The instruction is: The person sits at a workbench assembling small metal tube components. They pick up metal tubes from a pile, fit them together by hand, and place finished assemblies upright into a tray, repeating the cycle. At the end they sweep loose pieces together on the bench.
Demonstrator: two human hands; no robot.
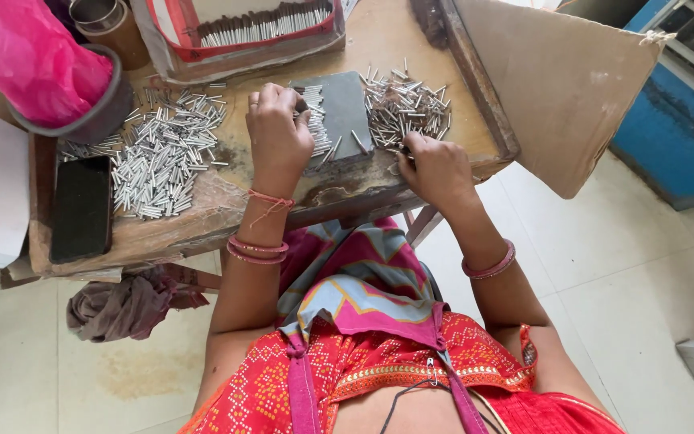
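My left hand (277, 128) rests curled on a grey stone block (345, 108) at the middle of a worn wooden table (226, 201), its fingers closed over a row of small silver metal tubes (316, 120) lined up on the block. My right hand (435, 165) is at the block's right edge, fingertips pinched on one or two tubes beside a loose pile of silver tubes (407, 104). A larger heap of the same tubes (162, 153) lies to the left of my left hand.
A black phone (80, 207) lies at the table's left. A pink plastic bag (30, 56) sits in a round grey container. A red-rimmed tray (259, 28) holds dark sticks at the back. Brown cardboard (556, 88) leans at the right; a cloth (126, 305) lies on the floor.
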